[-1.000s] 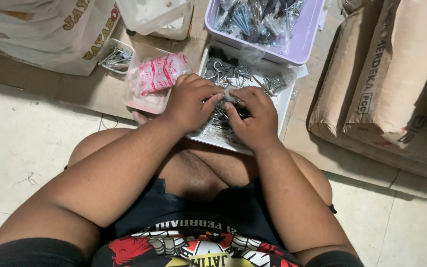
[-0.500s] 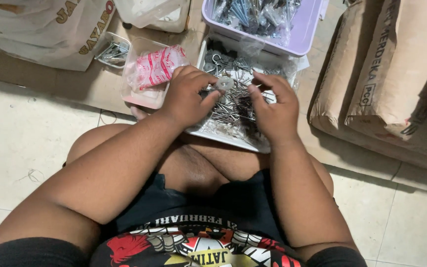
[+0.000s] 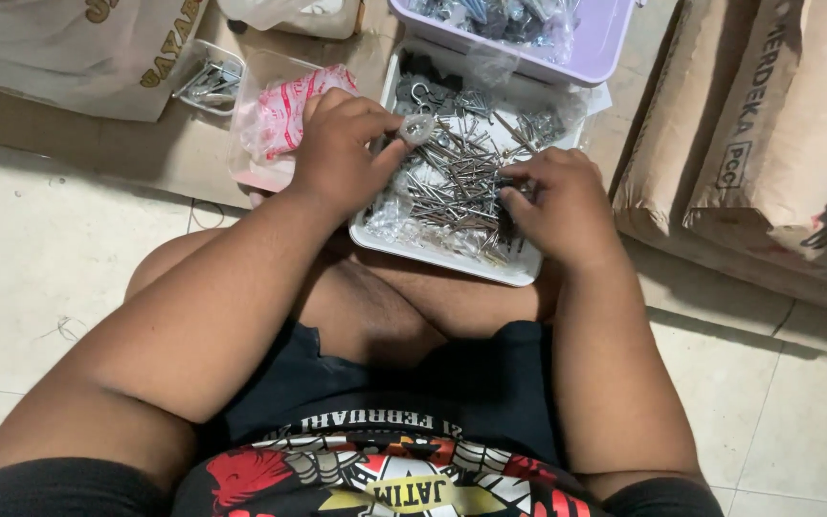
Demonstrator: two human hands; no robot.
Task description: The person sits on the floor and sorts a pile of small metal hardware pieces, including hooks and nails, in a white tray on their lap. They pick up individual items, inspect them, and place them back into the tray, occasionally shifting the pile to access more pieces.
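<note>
A white tray (image 3: 452, 257) rests against the person's knees on the floor, heaped with grey metal nails and hooks (image 3: 457, 177), some in clear plastic wrapping; the pieces lie tangled and crosswise, filling most of the tray. The left hand (image 3: 337, 144) hovers over the tray's near-left corner, fingers curled, thumb and forefinger pinched on a small clear packet (image 3: 417, 127); the right hand (image 3: 562, 206) lies over the tray's right side, fingers bent down and closed onto the nails, though what exactly they pinch cannot be told. Just left of the tray lies a pink-printed plastic bag (image 3: 284, 120); beyond it a lilac tub (image 3: 591, 57) holds more hardware; brown sacks (image 3: 768, 144) stand to the right.
</note>
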